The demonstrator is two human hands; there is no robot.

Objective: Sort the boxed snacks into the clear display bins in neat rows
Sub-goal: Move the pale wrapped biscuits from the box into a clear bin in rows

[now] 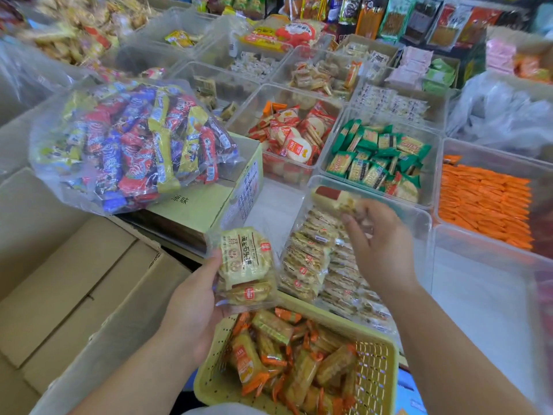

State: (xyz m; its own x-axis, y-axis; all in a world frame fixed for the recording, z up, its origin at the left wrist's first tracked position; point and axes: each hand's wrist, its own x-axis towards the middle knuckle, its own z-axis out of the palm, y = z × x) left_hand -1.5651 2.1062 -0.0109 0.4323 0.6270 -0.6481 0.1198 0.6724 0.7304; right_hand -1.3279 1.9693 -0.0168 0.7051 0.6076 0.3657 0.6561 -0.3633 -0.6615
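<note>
Left hand (pixel 194 298) has its fingers wrapped round a small stack of clear-wrapped pale round biscuit packets (pixel 244 265), held just over the far left corner of the yellow perforated plastic basket (pixel 377 363) in the near middle. That basket's loaded with orange-ended cracker packets (pixel 269 354).

Right hand (pixel 383 247) is out over the clear plastic display bin (pixel 423 235) just beyond the basket. Its fingertips pinch a blurry pale packet with a red end (pixel 335 199) near the bin's far edge. Inside the bin, rows of similar biscuit packets (pixel 314 265) stand on edge along its left side.

Farther back there's a bin of green-wrapped crackers (pixel 377 157) and, to its left, one of red-and-white round cracker packs (pixel 293 136). Off right, flat orange packets (pixel 484 205) lie in tidy layers. On the left, a big clear bag of mixed colourful sweets (pixel 128 145) sits on a yellow-green cardboard box (pixel 203 205), with brown cardboard cartons (pixel 74 280) nearer.
</note>
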